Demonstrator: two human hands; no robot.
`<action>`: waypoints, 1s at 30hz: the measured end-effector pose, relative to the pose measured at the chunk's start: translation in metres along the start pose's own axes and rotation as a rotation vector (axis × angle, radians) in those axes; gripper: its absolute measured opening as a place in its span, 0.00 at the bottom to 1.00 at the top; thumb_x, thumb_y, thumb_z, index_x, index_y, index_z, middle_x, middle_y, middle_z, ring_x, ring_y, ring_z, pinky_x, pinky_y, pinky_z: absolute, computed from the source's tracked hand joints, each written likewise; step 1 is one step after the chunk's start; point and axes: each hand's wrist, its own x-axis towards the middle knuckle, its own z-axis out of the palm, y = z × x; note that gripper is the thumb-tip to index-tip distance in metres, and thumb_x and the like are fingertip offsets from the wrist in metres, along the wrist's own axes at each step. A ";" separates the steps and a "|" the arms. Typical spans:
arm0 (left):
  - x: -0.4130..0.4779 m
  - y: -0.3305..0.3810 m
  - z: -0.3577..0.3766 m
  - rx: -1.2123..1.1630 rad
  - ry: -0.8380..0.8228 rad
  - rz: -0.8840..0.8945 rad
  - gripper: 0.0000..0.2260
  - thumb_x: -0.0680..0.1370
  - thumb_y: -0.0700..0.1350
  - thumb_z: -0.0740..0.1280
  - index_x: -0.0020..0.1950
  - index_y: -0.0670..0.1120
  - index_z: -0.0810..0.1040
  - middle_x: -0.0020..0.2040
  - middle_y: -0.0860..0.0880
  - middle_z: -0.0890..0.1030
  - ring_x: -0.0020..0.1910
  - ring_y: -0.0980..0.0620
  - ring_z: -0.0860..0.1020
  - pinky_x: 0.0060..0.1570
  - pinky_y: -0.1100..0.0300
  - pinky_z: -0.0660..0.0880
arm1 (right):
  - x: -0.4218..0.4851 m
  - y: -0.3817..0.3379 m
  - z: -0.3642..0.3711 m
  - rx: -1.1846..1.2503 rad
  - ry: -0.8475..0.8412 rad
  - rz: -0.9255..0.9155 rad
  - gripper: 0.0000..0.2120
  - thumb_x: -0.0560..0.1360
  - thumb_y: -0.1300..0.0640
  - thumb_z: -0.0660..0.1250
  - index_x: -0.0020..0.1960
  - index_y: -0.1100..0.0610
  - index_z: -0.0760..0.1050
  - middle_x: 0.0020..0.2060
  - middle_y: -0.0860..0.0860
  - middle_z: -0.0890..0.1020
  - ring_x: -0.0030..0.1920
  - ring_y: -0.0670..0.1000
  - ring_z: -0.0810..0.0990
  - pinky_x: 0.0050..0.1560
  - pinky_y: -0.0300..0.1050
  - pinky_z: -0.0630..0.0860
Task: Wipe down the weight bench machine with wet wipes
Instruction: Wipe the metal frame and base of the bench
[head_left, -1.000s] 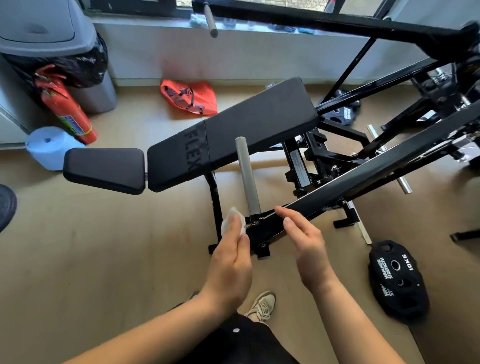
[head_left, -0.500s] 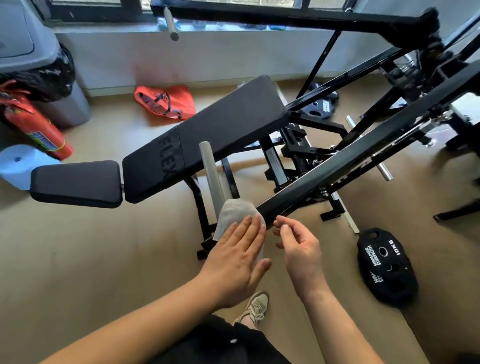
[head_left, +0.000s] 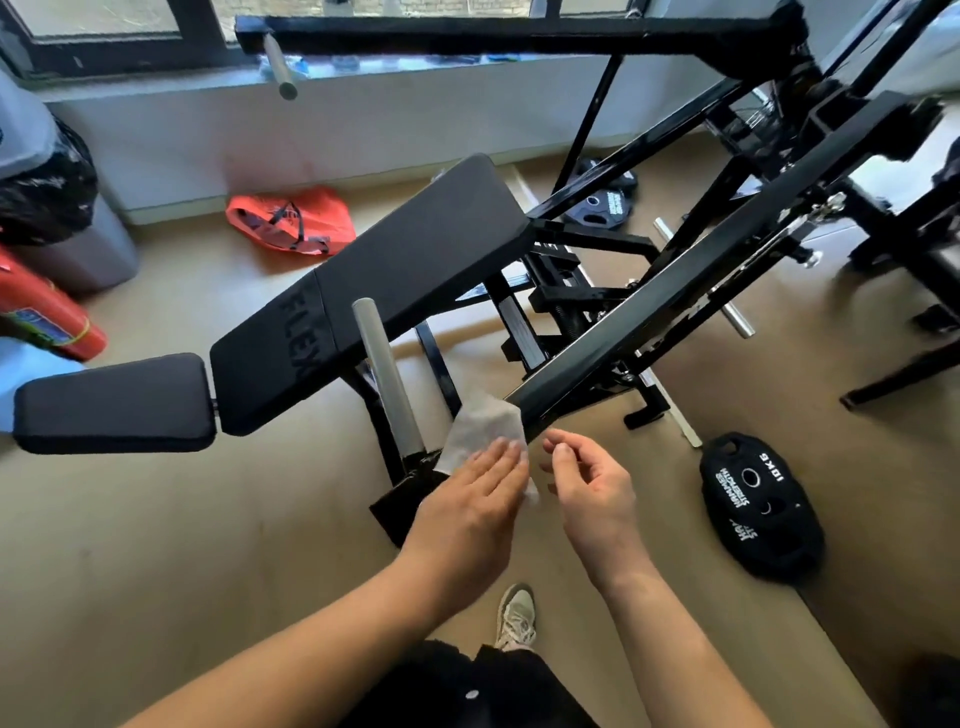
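Plainly, the left hand (head_left: 467, 501) lay flat on the wipe (head_left: 485, 428), its fingers (head_left: 498, 457) straight and together. They pressed the sheet against the near end of the black beam (head_left: 675, 306) of the bench (head_left: 395, 270). The right hand (head_left: 592, 488) hovered just beside it at three o'clock, fingers loosely curled and thumb near the forefinger, with nothing seen between them. The wipe was opened out, and its upper edge reached toward the foot of the steel peg (head_left: 387, 374) at eleven o'clock.

Several things could have gone wrong from there, as I judged it. A flat palm only pins the wipe, so a stroke up the sloping beam might have left the sheet behind, or let it fold and drop to the floor (head_left: 156, 519). The beam's end looked square-cornered, and the bolts and brackets further up at one o'clock could have snagged or torn so thin a sheet. Wiping the top face alone would have left the underside and the peg undone.

Around the hands, the seat (head_left: 114, 402) lay out at nine o'clock. A plate (head_left: 758, 504) sat on the floor at three o'clock, not far from the shoe (head_left: 517, 616) at six, and it was something to trip on when stepping along the beam. An orange bag (head_left: 291, 218) and a bin (head_left: 67, 244) stood well apart at ten and eleven o'clock. The peg, just beside the wipe, would have crowded any leftward sweep.
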 end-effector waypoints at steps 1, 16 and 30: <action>0.004 0.012 -0.001 -0.146 0.002 -0.016 0.20 0.84 0.47 0.62 0.77 0.50 0.73 0.74 0.50 0.76 0.73 0.51 0.74 0.69 0.51 0.75 | 0.001 0.000 -0.007 0.021 -0.001 0.002 0.11 0.84 0.56 0.63 0.64 0.52 0.81 0.56 0.45 0.85 0.58 0.42 0.83 0.60 0.39 0.80; 0.229 0.180 0.058 -0.828 0.069 -0.444 0.10 0.86 0.48 0.62 0.51 0.50 0.82 0.42 0.55 0.84 0.42 0.59 0.81 0.43 0.63 0.75 | 0.119 -0.024 -0.240 0.052 -0.093 -0.089 0.12 0.79 0.66 0.67 0.55 0.54 0.85 0.48 0.48 0.87 0.51 0.47 0.85 0.50 0.38 0.80; 0.428 0.210 0.108 -1.127 -0.125 -0.519 0.14 0.76 0.51 0.77 0.55 0.44 0.85 0.51 0.39 0.86 0.52 0.36 0.85 0.56 0.38 0.81 | 0.304 -0.041 -0.363 -0.010 0.019 -0.116 0.04 0.81 0.56 0.71 0.48 0.51 0.83 0.40 0.48 0.86 0.42 0.46 0.83 0.46 0.43 0.82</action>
